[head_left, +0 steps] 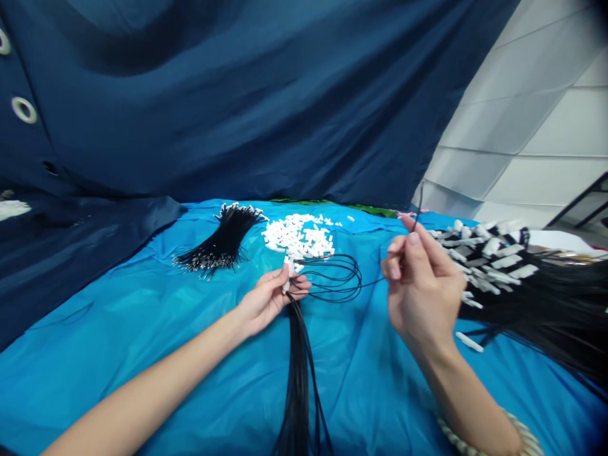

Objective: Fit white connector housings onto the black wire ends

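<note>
My left hand (273,296) pinches a white connector (287,269) near the middle of the blue cloth. Black wires loop out to its right, and a bundle of long black wires (297,373) hangs down below it. My right hand (425,285) is raised further right, its thumb and index finger closed on a thin black wire (420,201) that sticks up above the fingertips. Just beyond my left hand lies a pile of small white connectors (299,234).
A short bundle of black wires (218,244) lies left of the white pile. At the right, a large heap of black wires (560,304) with white connectors (498,256) rests on the blue cloth (190,380). A dark blue curtain (237,107) hangs behind.
</note>
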Available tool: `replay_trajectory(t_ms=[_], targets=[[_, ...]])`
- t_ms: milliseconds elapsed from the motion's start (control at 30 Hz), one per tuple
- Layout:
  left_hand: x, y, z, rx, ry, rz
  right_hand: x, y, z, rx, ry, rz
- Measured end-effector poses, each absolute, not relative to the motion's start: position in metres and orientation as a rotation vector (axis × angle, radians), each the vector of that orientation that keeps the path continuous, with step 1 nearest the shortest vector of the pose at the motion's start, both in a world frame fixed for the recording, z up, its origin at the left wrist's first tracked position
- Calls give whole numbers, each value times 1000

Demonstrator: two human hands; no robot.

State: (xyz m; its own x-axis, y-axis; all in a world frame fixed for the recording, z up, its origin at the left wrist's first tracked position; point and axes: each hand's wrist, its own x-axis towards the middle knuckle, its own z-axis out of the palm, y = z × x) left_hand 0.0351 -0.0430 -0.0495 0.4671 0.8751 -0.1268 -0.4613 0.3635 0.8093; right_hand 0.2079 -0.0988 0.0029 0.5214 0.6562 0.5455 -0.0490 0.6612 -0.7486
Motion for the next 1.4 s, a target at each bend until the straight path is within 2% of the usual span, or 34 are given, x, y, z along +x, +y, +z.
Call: replay_trajectory(t_ms=[133,233,467,1400], targets=[[36,-44,-50,804,629,944,204,-104,-3,-953,-1262,68],[36,-44,-50,814,619,961,192,-106,-14,-1009,-1579,-15],[35,-47,-48,879,562,949,179,-101,-29,-1039,-1700,-52],[35,-50,-46,898,562,955,177,-102,-28,-1036,-1707,-79]])
